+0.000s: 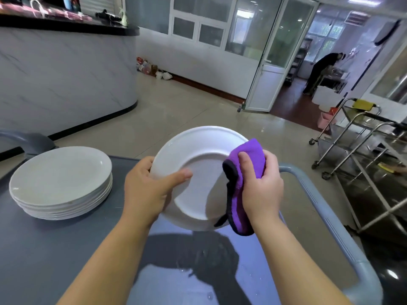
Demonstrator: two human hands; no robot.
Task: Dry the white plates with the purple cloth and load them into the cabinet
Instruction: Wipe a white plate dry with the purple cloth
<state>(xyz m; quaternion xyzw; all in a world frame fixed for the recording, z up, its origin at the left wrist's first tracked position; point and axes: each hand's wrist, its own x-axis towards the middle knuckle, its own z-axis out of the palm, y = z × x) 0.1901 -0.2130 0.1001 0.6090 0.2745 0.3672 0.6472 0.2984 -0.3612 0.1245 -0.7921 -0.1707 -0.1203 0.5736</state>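
Note:
A white plate (pixel 198 150) is held tilted above the grey cart top (pixel 66 249), its underside facing me. My left hand (pixel 149 188) grips its left rim, thumb lying across the plate's base. My right hand (pixel 259 186) holds the purple cloth (pixel 236 194) wrapped over the plate's right rim, thumb pressing the cloth on the near side. A stack of several white plates (pixel 60 181) stands on the cart top at the left. No cabinet is in view.
The cart's pale blue handle rail (pixel 326 216) curves along the right. Steel trolleys (pixel 363 150) stand at the right. A curved marble-look counter (pixel 66 80) rises at the left. A person (pixel 319 71) bends over in the room beyond the open glass door (pixel 268 62).

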